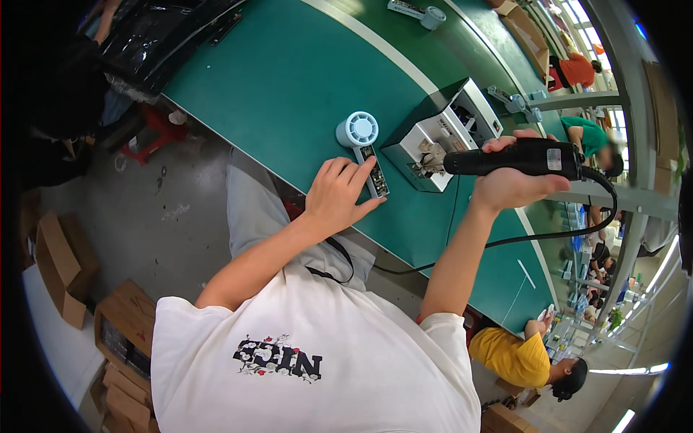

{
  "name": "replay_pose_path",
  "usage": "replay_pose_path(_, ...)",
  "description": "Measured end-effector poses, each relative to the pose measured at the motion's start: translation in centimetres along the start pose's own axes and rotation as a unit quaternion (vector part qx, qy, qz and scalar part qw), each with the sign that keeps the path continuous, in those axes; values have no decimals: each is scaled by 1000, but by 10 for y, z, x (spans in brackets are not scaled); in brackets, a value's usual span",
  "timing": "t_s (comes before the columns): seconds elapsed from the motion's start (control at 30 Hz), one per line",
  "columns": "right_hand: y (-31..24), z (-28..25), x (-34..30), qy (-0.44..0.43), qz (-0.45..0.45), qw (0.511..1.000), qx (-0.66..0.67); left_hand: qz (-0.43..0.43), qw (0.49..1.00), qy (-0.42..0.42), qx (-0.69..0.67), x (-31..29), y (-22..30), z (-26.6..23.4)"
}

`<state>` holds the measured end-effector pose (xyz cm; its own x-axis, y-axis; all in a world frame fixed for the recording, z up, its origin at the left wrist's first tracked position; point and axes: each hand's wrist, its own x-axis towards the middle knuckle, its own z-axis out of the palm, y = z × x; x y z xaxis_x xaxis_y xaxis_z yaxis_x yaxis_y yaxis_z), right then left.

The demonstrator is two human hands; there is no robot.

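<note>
A light blue handheld fan lies on the green table, its round head pointing away from me. Its handle is uncovered and shows a circuit board inside. My left hand steadies the handle, fingers on one side and thumb near the end. In my right hand is a black electric screwdriver with a cord, held nearly level. The screwdriver's front end reaches the metal front of a silver and black screw feeder; the bit itself is hard to make out there.
More fans lie beyond on the green surface. The black cord loops over the table's right part. A person in yellow works at the right. Cardboard boxes and a red stool stand to the left.
</note>
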<state>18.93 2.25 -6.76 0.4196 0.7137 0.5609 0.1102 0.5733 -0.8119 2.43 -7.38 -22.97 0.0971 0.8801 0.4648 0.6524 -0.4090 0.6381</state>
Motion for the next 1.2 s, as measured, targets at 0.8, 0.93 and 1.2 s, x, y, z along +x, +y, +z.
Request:
replay_pose_path(0.8,-10,-11,-88,-27,40,991,125,-17,1000,8,-21,1,-2,0)
replay_pose_path(0.93,-11,-7,-89,-23,33,991,128,-17,999,9,-26,2,-1,-1)
replay_pose_path(1.2,-9,-5,-93,-14,39,994,98,-23,999,2,-33,3,0,-2)
